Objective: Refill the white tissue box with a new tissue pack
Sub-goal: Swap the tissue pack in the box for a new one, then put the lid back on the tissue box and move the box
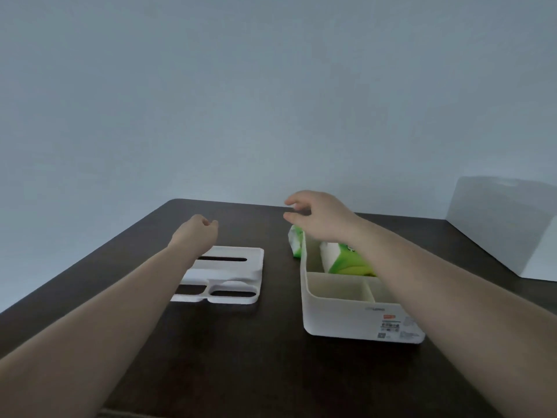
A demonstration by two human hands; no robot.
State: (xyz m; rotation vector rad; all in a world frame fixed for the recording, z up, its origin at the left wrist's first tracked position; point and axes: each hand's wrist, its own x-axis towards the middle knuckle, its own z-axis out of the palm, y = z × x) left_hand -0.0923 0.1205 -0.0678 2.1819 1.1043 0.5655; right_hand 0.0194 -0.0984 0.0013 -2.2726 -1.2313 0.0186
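Head view puts the box (346, 309) right of centre on the dark worktop (271, 357), its top off and its inside open to me. Two small compartments sit at the near end, both bare as far as I can see; the long compartment behind them holds a green and white pack (346, 260), standing tilted against the box's far end, not yet lying flat. A second piece of green and white wrapping (295, 241) shows just beyond the box's far left corner; I cannot tell whether it is part of the same pack or a separate one.

My right hand (319, 218) hovers above the pack's far end, fingers spread and slightly curled, holding nothing. I judge it is placed to press or settle the pack down into the long compartment.

To the left, well apart from the box, the lid (238, 276) lies flat on the worktop, with its long slot and two smaller openings showing. It seems parked there to keep the box mouth clear. My left hand (199, 230) hangs over the lid's far edge, loosely closed into a fist with nothing in it, probably waiting to lift the lid back on.

A pale panel (503, 224) leans at the far right.
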